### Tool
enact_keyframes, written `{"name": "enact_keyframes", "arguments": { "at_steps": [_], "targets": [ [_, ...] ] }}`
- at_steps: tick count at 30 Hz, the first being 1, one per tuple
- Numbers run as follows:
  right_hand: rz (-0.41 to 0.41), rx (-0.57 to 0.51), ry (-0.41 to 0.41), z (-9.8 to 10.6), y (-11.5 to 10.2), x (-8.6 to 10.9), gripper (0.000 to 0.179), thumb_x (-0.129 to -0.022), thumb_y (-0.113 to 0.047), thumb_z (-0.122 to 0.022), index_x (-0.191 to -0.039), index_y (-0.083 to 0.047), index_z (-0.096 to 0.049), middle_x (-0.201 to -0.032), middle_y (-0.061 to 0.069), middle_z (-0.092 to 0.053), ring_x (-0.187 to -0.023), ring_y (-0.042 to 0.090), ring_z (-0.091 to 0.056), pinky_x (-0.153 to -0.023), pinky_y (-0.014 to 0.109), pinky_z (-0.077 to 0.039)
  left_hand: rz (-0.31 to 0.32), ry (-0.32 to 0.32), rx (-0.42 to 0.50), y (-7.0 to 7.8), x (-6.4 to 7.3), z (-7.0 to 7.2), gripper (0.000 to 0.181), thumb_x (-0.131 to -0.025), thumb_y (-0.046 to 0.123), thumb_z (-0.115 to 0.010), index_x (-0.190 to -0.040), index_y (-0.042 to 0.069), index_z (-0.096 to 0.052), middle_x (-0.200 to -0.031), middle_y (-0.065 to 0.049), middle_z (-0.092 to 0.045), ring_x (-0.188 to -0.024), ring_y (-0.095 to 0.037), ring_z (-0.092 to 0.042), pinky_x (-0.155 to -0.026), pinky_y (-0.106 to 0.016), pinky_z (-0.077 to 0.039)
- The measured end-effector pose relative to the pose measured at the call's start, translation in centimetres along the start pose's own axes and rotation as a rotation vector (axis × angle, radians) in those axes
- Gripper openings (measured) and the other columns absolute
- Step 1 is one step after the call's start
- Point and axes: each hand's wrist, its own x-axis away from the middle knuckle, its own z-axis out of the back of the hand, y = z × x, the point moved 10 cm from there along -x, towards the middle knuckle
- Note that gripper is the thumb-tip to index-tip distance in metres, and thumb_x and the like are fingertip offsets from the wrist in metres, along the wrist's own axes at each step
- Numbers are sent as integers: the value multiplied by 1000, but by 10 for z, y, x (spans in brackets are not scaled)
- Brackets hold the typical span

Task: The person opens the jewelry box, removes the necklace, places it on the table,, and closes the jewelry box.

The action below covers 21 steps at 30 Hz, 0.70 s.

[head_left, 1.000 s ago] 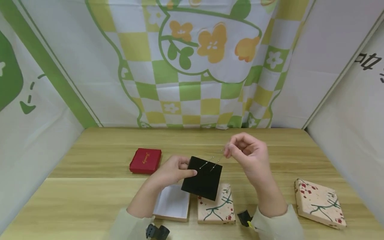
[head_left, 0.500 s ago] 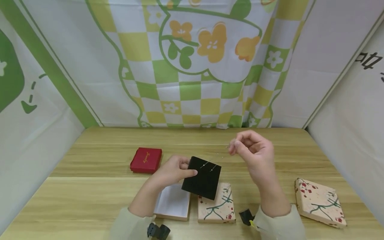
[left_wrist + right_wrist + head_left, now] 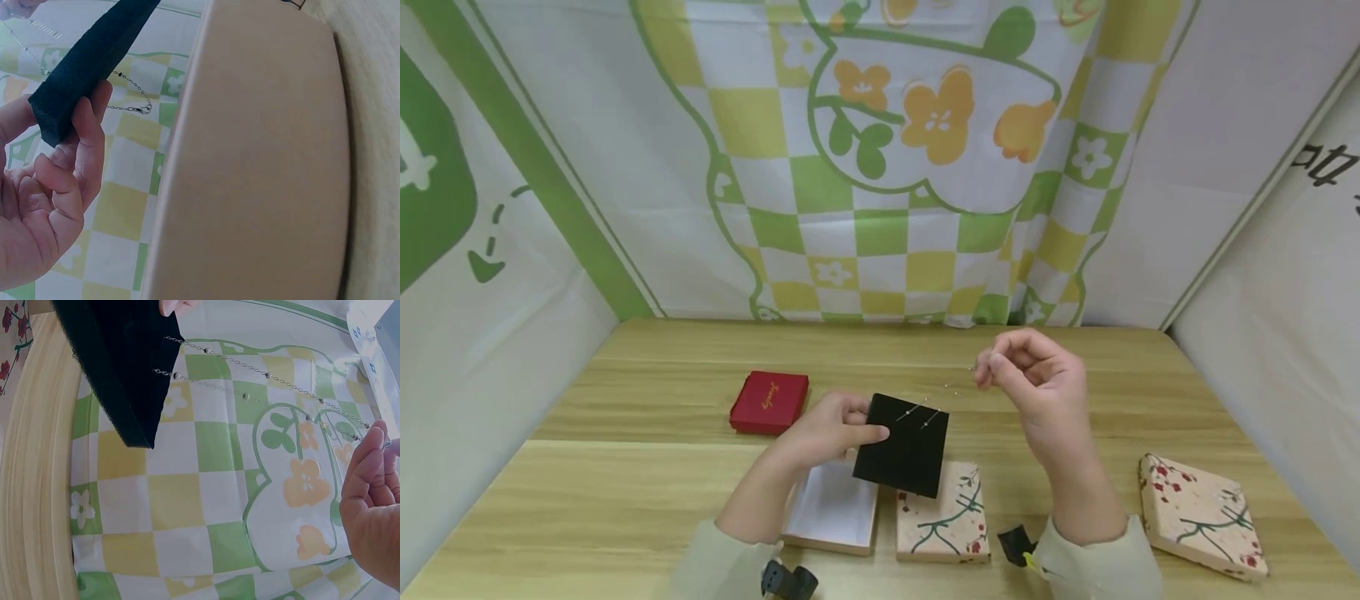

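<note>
Right wrist view — right hand (image 3: 375,500) pinching beaded silver chain (image 3: 268,375), left (image 3: 829,430) gripping black pad (image 3: 122,369)

A: Clothing, head view?

B: Left sleeve (image 3: 730,562) and right sleeve (image 3: 1103,560) – both pale grey-green, plain cloth, lightly creased at the cuffs. Left hand (image 3: 827,429) and right hand (image 3: 1041,383) bare beyond them.

A: Worn hardware?

B: Left wrist camera (image 3: 786,581): black, blocky part beside a rounded one. Right wrist camera (image 3: 1017,546): black, angular; small yellow strip (image 3: 1029,562) adjoining, by the cuff.

A: Markings on the housings?

B: Too small to tell.
</note>
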Motion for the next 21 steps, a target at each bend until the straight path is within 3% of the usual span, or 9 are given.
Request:
{"name": "enact_keyframes", "arguments": {
  "at_steps": [2, 4, 5, 21],
  "targets": [
    [1, -1, 2, 0, -1, 0, 14, -88, 11, -55, -82, -1, -60, -75, 5, -67, -67, 14, -63, -65, 24, -54, -3, -12, 15, -1, 1, 0, 20, -85, 17, -69, -82, 5, -53, -57, 4, -47, -58, -10, -42, -55, -25, -40],
    [8, -10, 2, 0, -2, 0, 14, -89, 11, -54, -83, -1, -60, -74, 5, -67, -67, 15, -63, -65, 24, -53, -12, -27, 23, -2, 2, -1, 29, -86, 15, -67, -73, 9, -42, -54, 3, -29, -51, -11, -28, -50, -23, -31],
    [11, -20, -1, 0, -2, 0, 14, -89, 11, -54, -83, -1, -60, -74, 5, -67, -67, 15, -63, -65, 25, -53, -13, -30, 26, -2, 2, -1, 31, -86, 14, -67, -72, 10, -40, -54, 4, -26, -50, -11, -26, -50, -23, -30],
    [48, -137, 0, -2, -6, -4, 18, -89, 14, -49, -84, 2, -60, -76, 8, -66, -69, 15, -63, -65, 24, -54, -8, -15, 38, -8, 6, 5, 14, -86, 13, -66, -90, 2, -58, -53, 4, -29, -49, -10, -27, -48, -22, -31]
  ]
}}
